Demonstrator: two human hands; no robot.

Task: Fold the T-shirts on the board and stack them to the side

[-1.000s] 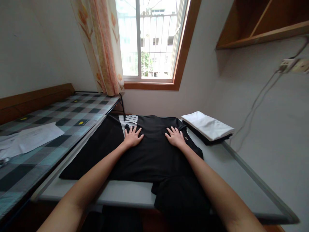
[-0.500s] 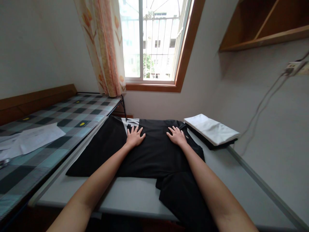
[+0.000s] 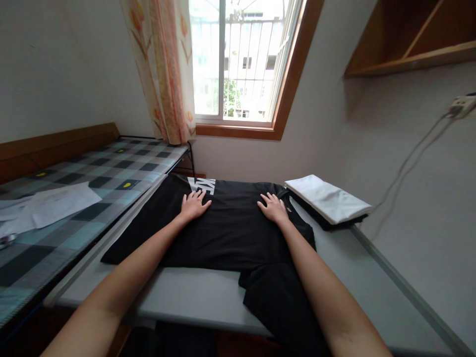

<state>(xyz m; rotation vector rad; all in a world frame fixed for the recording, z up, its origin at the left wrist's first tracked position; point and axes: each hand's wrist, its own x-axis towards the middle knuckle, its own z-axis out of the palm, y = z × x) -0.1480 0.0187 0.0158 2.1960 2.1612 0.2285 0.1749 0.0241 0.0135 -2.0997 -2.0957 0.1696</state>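
Note:
A black T-shirt [image 3: 230, 228] lies spread sideways over the grey table, its neckline toward the right. White block lettering shows at its far edge, partly covered by my left hand [image 3: 194, 205], which rests flat on the cloth with fingers spread. My right hand [image 3: 274, 208] lies open on the shirt close to the collar, fingers apart. One sleeve [image 3: 278, 297] drapes over the table's near edge beneath my right forearm. Neither hand grips the fabric.
Folded white cloth [image 3: 329, 198] sits on dark folded cloth at the table's right. The grey table [image 3: 201, 292] meets a bed [image 3: 85, 198] with a checked cover and papers [image 3: 55, 203]. Cables [image 3: 405, 163] hang along the right wall, and a wooden shelf [image 3: 416, 59] juts out above.
My left hand has slid left across the shirt, uncovering more of the white lettering. The right hand stays near the collar. The view has shifted slightly.

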